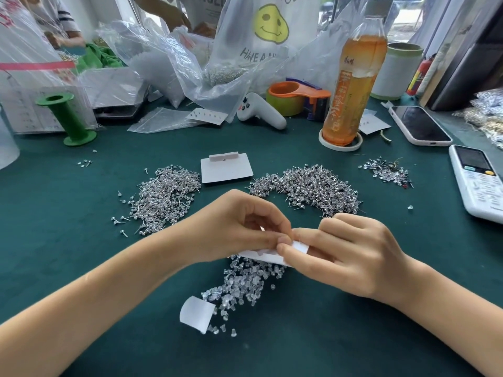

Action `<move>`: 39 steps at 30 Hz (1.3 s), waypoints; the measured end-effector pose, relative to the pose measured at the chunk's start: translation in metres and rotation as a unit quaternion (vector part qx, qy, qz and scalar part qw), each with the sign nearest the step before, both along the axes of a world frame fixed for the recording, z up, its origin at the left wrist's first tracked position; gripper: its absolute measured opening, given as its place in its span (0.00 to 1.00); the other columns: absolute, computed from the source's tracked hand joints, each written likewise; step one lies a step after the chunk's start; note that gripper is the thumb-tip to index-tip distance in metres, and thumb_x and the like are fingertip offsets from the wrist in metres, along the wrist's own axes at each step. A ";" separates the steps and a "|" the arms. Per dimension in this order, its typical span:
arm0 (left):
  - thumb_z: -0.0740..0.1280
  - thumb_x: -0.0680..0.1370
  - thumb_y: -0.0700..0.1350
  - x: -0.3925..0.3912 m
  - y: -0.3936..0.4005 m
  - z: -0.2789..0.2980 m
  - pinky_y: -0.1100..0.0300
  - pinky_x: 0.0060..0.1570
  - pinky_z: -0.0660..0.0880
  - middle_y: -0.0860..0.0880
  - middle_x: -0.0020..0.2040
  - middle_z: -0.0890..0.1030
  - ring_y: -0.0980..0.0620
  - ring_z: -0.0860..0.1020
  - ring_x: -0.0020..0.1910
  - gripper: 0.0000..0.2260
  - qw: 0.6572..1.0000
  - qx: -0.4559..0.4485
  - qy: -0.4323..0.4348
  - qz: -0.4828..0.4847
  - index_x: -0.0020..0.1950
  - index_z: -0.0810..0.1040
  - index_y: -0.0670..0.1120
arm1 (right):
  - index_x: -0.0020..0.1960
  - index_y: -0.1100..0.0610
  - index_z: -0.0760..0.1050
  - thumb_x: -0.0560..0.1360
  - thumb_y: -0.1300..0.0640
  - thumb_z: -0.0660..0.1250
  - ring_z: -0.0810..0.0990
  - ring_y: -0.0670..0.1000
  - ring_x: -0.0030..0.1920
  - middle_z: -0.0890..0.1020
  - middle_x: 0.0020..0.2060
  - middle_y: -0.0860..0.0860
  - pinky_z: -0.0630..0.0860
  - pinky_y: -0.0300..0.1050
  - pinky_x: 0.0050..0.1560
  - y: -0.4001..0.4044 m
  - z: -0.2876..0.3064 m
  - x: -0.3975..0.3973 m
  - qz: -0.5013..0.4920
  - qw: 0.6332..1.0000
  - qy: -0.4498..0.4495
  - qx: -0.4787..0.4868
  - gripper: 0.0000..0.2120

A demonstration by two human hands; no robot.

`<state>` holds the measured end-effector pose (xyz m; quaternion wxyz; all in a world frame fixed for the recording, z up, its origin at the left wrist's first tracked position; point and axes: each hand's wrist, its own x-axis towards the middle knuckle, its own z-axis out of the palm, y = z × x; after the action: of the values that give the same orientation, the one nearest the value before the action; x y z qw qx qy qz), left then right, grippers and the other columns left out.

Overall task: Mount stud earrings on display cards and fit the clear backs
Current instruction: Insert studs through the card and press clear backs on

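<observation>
Both my hands meet over the green table. My right hand [345, 254] grips a white display card [268, 255] from the right. My left hand [239, 227] pinches at the card's top edge with thumb and fingertips; what sits between them is hidden. Under the card lies a pile of clear backs [242, 284]. Stud earrings lie in two heaps, a left heap [166, 197] and a right heap [313, 186]. A stack of blank cards [226, 167] rests between them.
A small stud cluster [386, 170] lies at far right. A curled white paper [196, 312] sits by the backs. A tea bottle [351, 85], tape dispenser [296, 99], white controller [258, 111], green spool [68, 118], phone [419, 125], remote [479, 180] and plastic bags [168, 63] ring the work area.
</observation>
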<state>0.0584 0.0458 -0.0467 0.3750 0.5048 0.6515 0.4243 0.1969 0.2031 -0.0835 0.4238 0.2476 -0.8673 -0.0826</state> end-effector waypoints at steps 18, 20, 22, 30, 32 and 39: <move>0.71 0.74 0.40 0.001 0.000 0.004 0.66 0.38 0.75 0.45 0.38 0.83 0.53 0.79 0.37 0.01 0.999 0.012 0.036 0.014 0.43 0.82 0.43 | 0.46 0.55 0.83 0.71 0.66 0.71 0.70 0.51 0.26 0.83 0.34 0.52 0.69 0.41 0.24 -0.001 0.003 -0.001 -0.009 1.000 0.003 -0.007 0.08; 0.71 0.74 0.39 0.001 0.000 0.004 0.65 0.39 0.76 0.45 0.40 0.83 0.48 0.80 0.37 0.01 0.998 0.015 0.059 0.006 0.44 0.82 0.43 | 0.44 0.55 0.84 0.70 0.67 0.72 0.69 0.51 0.26 0.83 0.34 0.52 0.69 0.41 0.24 -0.001 0.003 -0.001 -0.009 1.000 0.005 -0.003 0.09; 0.71 0.74 0.38 0.000 0.000 0.005 0.65 0.41 0.76 0.45 0.40 0.83 0.46 0.81 0.39 0.01 0.997 0.019 0.077 -0.004 0.44 0.82 0.42 | 0.44 0.55 0.84 0.69 0.67 0.71 0.69 0.51 0.25 0.82 0.33 0.52 0.69 0.42 0.23 -0.002 0.003 -0.001 -0.006 1.000 0.009 0.002 0.09; 0.72 0.73 0.37 -0.003 0.001 0.008 0.65 0.42 0.75 0.48 0.39 0.83 0.56 0.80 0.39 0.02 0.997 0.010 0.080 -0.022 0.44 0.83 0.43 | 0.51 0.54 0.77 0.68 0.66 0.73 0.70 0.51 0.26 0.83 0.35 0.52 0.70 0.42 0.24 -0.001 -0.001 -0.001 0.003 0.999 0.025 0.023 0.14; 0.72 0.73 0.37 -0.004 0.001 0.008 0.67 0.42 0.74 0.48 0.39 0.83 0.57 0.79 0.39 0.03 0.997 0.010 0.070 -0.026 0.44 0.82 0.44 | 0.51 0.54 0.77 0.69 0.66 0.72 0.70 0.50 0.26 0.83 0.35 0.52 0.69 0.42 0.23 -0.002 -0.001 -0.001 0.003 0.999 0.030 0.025 0.14; 0.69 0.72 0.46 -0.011 0.000 0.008 0.64 0.40 0.75 0.49 0.41 0.83 0.53 0.79 0.39 0.04 0.996 0.071 0.019 0.040 0.44 0.83 0.48 | 0.47 0.55 0.85 0.74 0.65 0.69 0.75 0.52 0.28 0.85 0.39 0.52 0.71 0.40 0.28 0.003 0.006 -0.001 -0.004 0.997 0.019 -0.074 0.08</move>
<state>0.0478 0.0458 -0.0384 0.3084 0.5120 0.6461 0.4747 0.1961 0.2061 -0.0771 0.4572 0.2104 -0.8638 -0.0241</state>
